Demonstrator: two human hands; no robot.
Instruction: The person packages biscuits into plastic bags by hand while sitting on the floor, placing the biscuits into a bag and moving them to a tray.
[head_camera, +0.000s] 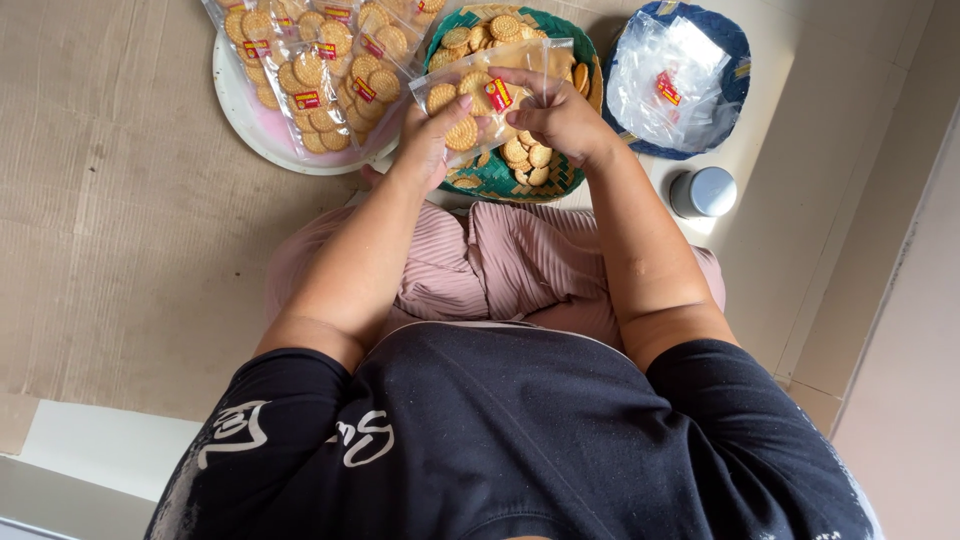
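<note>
While both hands work above the green woven basket (560, 180), left hand (432, 140) pinches a round biscuit (462, 133); right hand (560, 115) grips the clear biscuit bag (480, 80). Filled packets (315, 70) lie on the white plate (240, 110).

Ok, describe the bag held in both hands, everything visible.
The clear plastic bag is a thin, glossy pouch with a small red-and-yellow label on its front. It is partly filled with round golden biscuits. It is held roughly level above the green woven basket of loose biscuits. The left hand pinches its near-left part, a biscuit at its fingertips; the right hand grips its right side.
</note>
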